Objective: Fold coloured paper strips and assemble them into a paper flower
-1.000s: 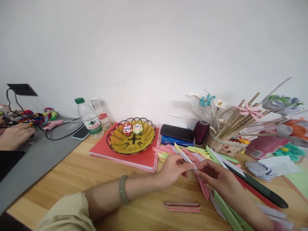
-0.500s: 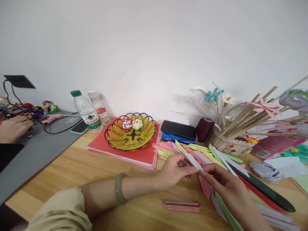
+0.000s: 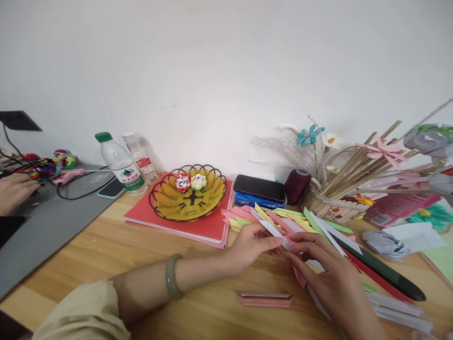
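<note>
Surface: wooden table (image 3: 106,245) against a plain white wall (image 3: 212,71), grey mat (image 3: 46,226) at far left.
Hidden: right forearm runs off the bottom edge; right fingertips cover part of the strip; stack of strips at near right is cut by the frame and blurred; co-worker's hand (image 3: 12,191) at left edge, the rest out of frame.
Left hand (image 3: 253,243): fingers curled, thumb and forefinger pinching the white paper strip (image 3: 278,232) at its left part; green bangle (image 3: 170,282) on the wrist.
Right hand (image 3: 327,271): fingers bent, tips pinching the same strip's right end, just above the table.
Strip location: between both hands, centre of table, over the pile of coloured strips (image 3: 283,219).
Near: folded pink piece (image 3: 264,299) lies flat, just below the hands.
Far: yellow wire basket (image 3: 187,193) with two paper flowers on a red folder (image 3: 208,229); two bottles (image 3: 122,163) left of it; black phone (image 3: 260,187), maroon thread spool (image 3: 296,185), stick holder (image 3: 332,210) at right.
</note>
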A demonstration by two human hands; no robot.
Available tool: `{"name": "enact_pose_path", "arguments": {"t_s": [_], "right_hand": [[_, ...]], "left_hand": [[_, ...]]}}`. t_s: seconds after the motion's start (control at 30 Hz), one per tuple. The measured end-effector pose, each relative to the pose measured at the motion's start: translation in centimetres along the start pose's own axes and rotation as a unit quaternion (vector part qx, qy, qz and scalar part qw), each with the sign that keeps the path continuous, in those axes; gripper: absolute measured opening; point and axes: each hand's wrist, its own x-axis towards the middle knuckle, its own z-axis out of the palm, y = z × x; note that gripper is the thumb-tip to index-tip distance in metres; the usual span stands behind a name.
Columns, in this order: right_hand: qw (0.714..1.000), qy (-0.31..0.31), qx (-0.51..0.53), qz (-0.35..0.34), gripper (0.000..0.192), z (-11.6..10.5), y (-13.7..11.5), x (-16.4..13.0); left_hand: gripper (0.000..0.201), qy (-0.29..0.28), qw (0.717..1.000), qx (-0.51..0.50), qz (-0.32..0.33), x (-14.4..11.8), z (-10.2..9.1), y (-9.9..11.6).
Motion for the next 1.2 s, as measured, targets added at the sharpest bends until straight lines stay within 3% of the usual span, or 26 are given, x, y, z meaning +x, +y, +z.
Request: {"name": "enact_pose_path", "arguments": {"t_s": [0.2,0.4,0.53,0.6,0.7,0.83,0.93,1.2], "right_hand": [[0.996,-0.058,0.058,0.043,0.014,0.0,-0.2,-0.1],[0.990,-0.064,0.099,0.072,0.017,0.4,-0.4,-0.2],[0.992,-0.064,0.085,0.065,0.019,-1.0,-0.4,0.3],[0.998,-0.018,0.029,0.059,0.020,-2.6,0.1,0.7],[0.985,0.031,-0.152,0.078,0.022,-5.3,1.7,0.8],[0.908,-0.136,-0.369,0.147,0.022,-7.3,3.5,0.3],[0.871,-0.198,-0.415,0.172,0.021,-7.2,3.9,0.0],[0.858,-0.212,-0.430,0.186,0.021,-6.4,3.6,0.4]], "left_hand": [[0.027,0.017,0.999,-0.042,-0.007,0.0,0.0,0.0],[0.024,0.020,0.996,-0.081,-0.026,-0.1,0.1,0.4],[0.023,0.026,0.993,-0.110,-0.026,-0.3,0.1,0.5],[0.023,0.025,0.993,-0.114,-0.026,-0.2,0.0,0.4],[0.020,0.034,0.993,-0.112,-0.028,-0.1,0.0,0.3],[0.021,0.038,0.992,-0.115,-0.030,0.0,-0.2,0.1],[0.020,0.034,0.992,-0.116,-0.028,0.0,-0.3,-0.1],[0.019,0.015,0.992,-0.118,-0.033,0.0,-0.2,0.0]]}}
